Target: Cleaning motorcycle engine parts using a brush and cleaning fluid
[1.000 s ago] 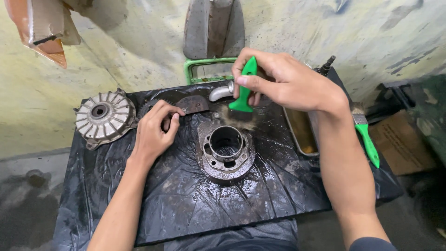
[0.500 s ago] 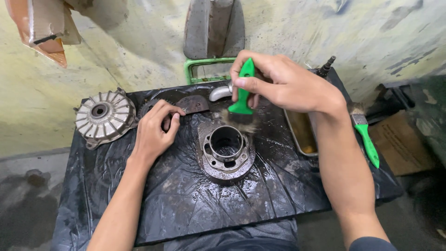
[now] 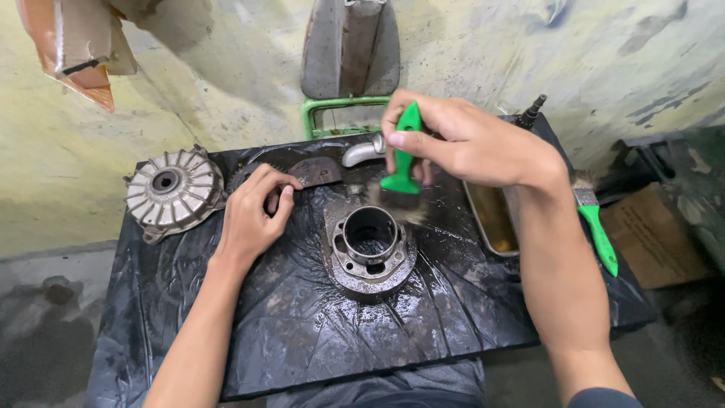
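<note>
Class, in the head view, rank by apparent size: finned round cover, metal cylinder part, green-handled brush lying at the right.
1. finned round cover and metal cylinder part: look about alike, no ranking.
2. green-handled brush: smallest.

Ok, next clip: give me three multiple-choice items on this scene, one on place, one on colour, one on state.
1. Where does the finned hub lie?
A. left end of the table
B. in the tray
C. on the floor

2. What colour is the handle of the brush in the right hand?
A. red
B. green
C. blue

3. What is the left hand doing?
A. holding a brush
B. raised in the air
C. resting on the table

1 A: it sits by the left edge.
2 B: the handle is green.
3 C: it lies on the table.
</note>
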